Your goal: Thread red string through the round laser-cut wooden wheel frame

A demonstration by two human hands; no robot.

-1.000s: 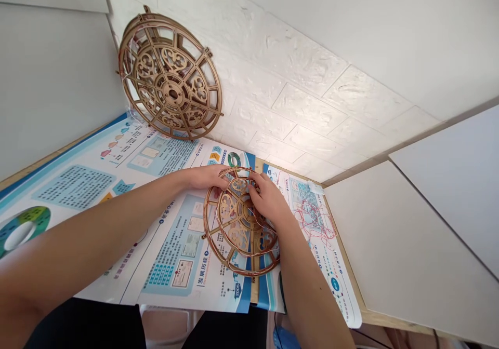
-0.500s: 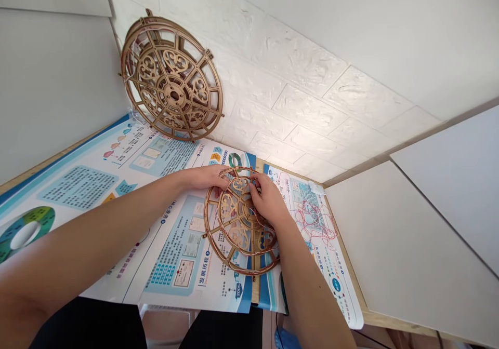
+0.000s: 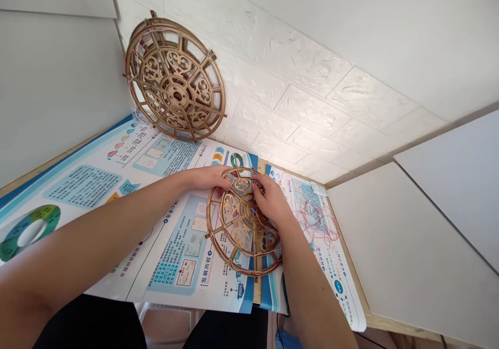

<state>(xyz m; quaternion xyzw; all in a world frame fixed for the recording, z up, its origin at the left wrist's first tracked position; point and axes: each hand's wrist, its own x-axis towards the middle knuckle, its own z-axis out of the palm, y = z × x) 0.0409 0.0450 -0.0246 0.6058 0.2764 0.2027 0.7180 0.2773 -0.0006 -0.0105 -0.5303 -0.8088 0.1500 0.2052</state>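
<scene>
A round openwork wooden wheel [image 3: 239, 237], cut with scroll patterns and spokes, lies on the printed sheets in front of me. Thin red and white wire runs around its rings. My left hand [image 3: 216, 178] grips the wheel's upper left rim, thumb over the edge and the other fingers partly hidden. On the upper right, my right hand [image 3: 270, 196] is closed with thumb and fingers together at the inner ring, close to the wire. Whether its fingertips pinch wire or wood, I cannot make out.
Larger similar wooden wheels [image 3: 177, 95] lean against the white brick-pattern wall [image 3: 288, 94] at the back left. A tangle of red wire [image 3: 317, 220] lies on the sheet to the right. Printed posters [image 3: 175, 292] cover the table, and a white panel [image 3: 378, 235] stands at right.
The whole view has shifted slightly. Both hands stay at the wheel's upper rim, with only a small movement of the right fingers.
</scene>
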